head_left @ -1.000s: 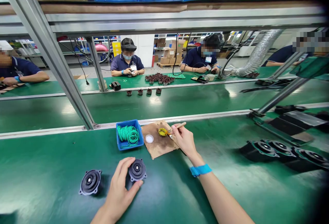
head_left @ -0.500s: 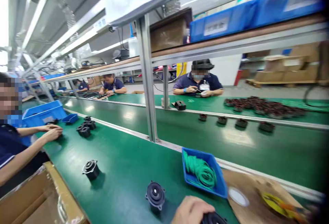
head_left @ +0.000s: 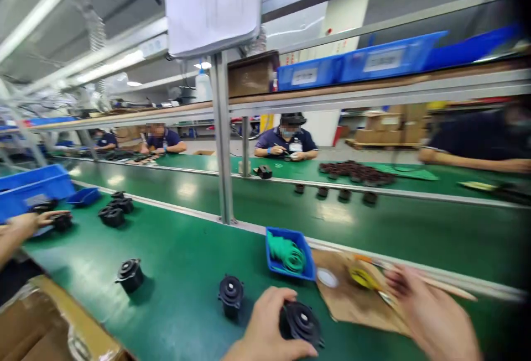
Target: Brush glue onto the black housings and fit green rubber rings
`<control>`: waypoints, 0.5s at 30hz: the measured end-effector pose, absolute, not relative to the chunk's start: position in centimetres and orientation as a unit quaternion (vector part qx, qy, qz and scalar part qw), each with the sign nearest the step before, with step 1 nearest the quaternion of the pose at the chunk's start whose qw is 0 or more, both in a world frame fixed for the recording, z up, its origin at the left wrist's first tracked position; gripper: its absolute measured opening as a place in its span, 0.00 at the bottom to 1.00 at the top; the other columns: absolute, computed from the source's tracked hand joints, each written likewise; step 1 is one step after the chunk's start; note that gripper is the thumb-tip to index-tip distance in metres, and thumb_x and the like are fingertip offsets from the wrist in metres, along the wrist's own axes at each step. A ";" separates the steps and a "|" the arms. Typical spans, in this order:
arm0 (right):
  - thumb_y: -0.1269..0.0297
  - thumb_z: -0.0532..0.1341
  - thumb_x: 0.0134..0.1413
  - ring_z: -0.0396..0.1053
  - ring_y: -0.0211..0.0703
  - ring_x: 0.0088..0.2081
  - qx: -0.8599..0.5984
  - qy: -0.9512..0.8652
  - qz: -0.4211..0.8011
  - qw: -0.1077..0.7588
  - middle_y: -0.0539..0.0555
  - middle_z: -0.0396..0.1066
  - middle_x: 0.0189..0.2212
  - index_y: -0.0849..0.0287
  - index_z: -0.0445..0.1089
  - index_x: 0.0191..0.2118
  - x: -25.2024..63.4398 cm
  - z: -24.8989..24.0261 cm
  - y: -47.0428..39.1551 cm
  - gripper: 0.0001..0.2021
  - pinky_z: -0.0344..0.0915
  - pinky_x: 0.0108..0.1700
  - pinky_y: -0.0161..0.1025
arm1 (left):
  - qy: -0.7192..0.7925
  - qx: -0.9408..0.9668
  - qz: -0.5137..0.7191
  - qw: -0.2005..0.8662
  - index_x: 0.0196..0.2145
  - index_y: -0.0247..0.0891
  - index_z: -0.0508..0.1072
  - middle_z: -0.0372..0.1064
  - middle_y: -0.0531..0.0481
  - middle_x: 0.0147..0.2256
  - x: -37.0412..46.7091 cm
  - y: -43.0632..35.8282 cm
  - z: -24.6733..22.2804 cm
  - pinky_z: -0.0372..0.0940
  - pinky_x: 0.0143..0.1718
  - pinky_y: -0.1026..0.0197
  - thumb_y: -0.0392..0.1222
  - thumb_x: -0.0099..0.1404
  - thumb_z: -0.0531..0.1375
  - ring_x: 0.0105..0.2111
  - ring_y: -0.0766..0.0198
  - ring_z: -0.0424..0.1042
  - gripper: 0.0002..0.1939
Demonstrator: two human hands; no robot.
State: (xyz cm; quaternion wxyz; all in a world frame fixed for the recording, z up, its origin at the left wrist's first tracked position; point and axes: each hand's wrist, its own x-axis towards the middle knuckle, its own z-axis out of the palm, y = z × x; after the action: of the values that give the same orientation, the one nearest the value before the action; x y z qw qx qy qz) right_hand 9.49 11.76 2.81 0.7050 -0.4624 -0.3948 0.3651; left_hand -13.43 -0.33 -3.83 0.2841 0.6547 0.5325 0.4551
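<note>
My left hand [head_left: 265, 322] is closed around a round black motor [head_left: 302, 322] at the bottom middle, thumb and fingers on opposite sides of its housing. My right hand [head_left: 435, 311] reaches over the brown cardboard sheet [head_left: 352, 305] on the right. Its fingers are smeared by motion, so whether they hold anything is unclear. Near those fingers lie a yellow-handled tool [head_left: 363, 279] and a long pale stick [head_left: 450, 288]. Two more black motors, one upright [head_left: 230, 294] and one farther left [head_left: 130, 276], stand on the green bench [head_left: 178, 294].
A blue tray [head_left: 307, 256] holds coiled green cord [head_left: 288, 253]. A white disc [head_left: 327, 278] lies on the cardboard. At left are black parts [head_left: 112, 214], a co-worker's hand [head_left: 29, 225] and a cardboard box [head_left: 87, 328]. A metal post [head_left: 222, 145] rises behind the bench.
My view has turned to the right. My right hand has come into view over the cardboard. My left hand still holds the motor, now more fully visible.
</note>
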 end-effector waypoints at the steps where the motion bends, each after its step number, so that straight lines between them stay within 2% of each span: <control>1: 0.48 0.68 0.38 0.63 0.42 0.19 -0.448 -0.359 0.439 0.692 0.51 0.66 0.20 0.53 0.69 0.23 9.8 3.1 10.3 0.15 0.62 0.17 0.39 | 0.536 0.654 0.449 0.289 0.49 0.39 0.72 0.73 0.44 0.44 -13.4 -1.1 -3.3 0.69 0.49 0.49 0.41 0.34 0.78 0.45 0.49 0.73 0.42; 4: 0.47 0.70 0.35 0.66 0.42 0.22 -0.443 -0.363 0.483 0.663 0.51 0.68 0.21 0.56 0.70 0.29 8.7 3.6 6.6 0.19 0.65 0.21 0.38 | 0.548 0.646 0.439 0.300 0.52 0.41 0.68 0.72 0.45 0.45 -13.5 -3.6 -2.4 0.68 0.51 0.49 0.35 0.43 0.73 0.46 0.51 0.73 0.37; 8: 0.46 0.69 0.46 0.64 0.39 0.24 -0.390 -0.405 0.576 0.594 0.49 0.67 0.21 0.58 0.70 0.32 6.3 2.6 1.5 0.19 0.64 0.24 0.34 | 0.554 0.652 0.435 0.282 0.55 0.42 0.66 0.69 0.43 0.52 -12.9 -5.9 -2.8 0.65 0.57 0.46 0.31 0.48 0.69 0.54 0.49 0.69 0.36; 11: 0.45 0.67 0.52 0.63 0.37 0.24 -0.396 -0.453 0.564 0.566 0.49 0.66 0.21 0.59 0.70 0.30 6.1 1.4 -1.8 0.19 0.64 0.27 0.33 | 0.564 0.649 0.443 0.253 0.57 0.42 0.63 0.66 0.43 0.55 -12.2 -6.6 -3.8 0.64 0.58 0.44 0.31 0.50 0.68 0.56 0.49 0.67 0.37; 15: 0.46 0.64 0.55 0.64 0.36 0.25 -0.408 -0.465 0.536 0.574 0.49 0.66 0.24 0.59 0.70 0.30 7.0 0.2 -3.4 0.19 0.64 0.28 0.33 | 0.572 0.650 0.443 0.232 0.58 0.42 0.60 0.66 0.42 0.53 -11.9 -6.8 -4.7 0.66 0.55 0.45 0.34 0.54 0.68 0.54 0.50 0.69 0.36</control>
State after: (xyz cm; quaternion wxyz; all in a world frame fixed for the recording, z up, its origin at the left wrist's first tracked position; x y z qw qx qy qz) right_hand 6.96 -3.43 0.21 0.5735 -0.4084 -0.4652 0.5365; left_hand -11.86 -6.78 -4.71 0.2324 0.6505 0.5715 0.4430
